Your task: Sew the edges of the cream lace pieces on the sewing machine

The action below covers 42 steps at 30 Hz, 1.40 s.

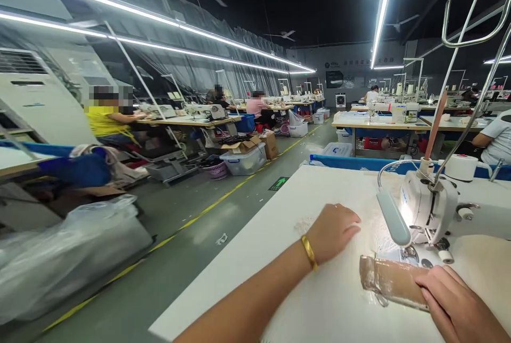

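My left hand point(335, 231), with a gold bracelet at the wrist, hovers over or rests on the white tabletop left of the sewing machine point(427, 205). Its thumb and fingers are apart, and nothing shows between them. A small bit of pale lace point(304, 224) lies just behind that hand. At the lower right, my right hand point(459, 300) grips the right end of a flat brown piece with a shiny, clear covering point(395, 279). This piece lies in front of the needle area, with thin loose material along its lower edge. More pale lace point(385, 231) lies beside the machine.
A grey lamp head point(393, 218) and thread stand rods point(459, 50) rise around the machine. Blue cloth point(339, 161) edges the table's far side. Left of it runs an aisle with a yellow line point(207, 208), plastic tubs point(243, 159) and people at other sewing tables.
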{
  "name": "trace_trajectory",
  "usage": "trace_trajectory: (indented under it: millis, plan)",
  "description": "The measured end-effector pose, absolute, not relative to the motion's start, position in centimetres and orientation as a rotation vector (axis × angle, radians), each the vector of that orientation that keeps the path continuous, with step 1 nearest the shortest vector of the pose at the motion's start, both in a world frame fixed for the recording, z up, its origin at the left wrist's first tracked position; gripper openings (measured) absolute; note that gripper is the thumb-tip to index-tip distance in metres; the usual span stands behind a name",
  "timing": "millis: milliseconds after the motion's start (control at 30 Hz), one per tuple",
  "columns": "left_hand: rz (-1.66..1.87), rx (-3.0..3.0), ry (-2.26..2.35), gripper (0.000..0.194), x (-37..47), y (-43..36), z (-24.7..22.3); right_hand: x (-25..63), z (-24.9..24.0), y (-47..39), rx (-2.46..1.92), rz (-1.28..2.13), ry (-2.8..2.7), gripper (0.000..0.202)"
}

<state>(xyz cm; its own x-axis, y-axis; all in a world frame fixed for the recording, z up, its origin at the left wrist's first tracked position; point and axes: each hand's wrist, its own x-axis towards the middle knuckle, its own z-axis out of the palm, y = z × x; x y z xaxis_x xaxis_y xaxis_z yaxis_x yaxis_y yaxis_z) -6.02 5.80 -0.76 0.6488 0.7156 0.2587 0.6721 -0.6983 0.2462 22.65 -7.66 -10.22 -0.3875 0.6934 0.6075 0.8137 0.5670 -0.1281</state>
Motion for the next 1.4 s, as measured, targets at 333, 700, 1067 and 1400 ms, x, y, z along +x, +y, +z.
trace_trajectory:
  millis: [333, 700, 1067, 1400]
  plan:
    - [0.542, 2.278, 1.824, 0.017, -14.8, 8.6, -0.6, 23.7, -13.0, -6.8, -1.119, -0.318, -2.191, 0.024]
    - [0.645, 2.092, 1.807, 0.011, -13.1, 8.6, -1.2, 23.1, -11.5, -7.6, -1.209, -0.166, -2.184, 0.016]
    - [0.707, 2.024, 1.21, 0.009, -8.5, 4.7, 2.4, 22.8, -10.9, -8.0, -1.255, -0.036, -2.159, 0.018]
    - [0.543, 2.376, 0.433, 0.019, -5.2, -2.1, -1.3, 21.7, -7.2, -9.0, -1.202, 0.159, -2.131, 0.021]
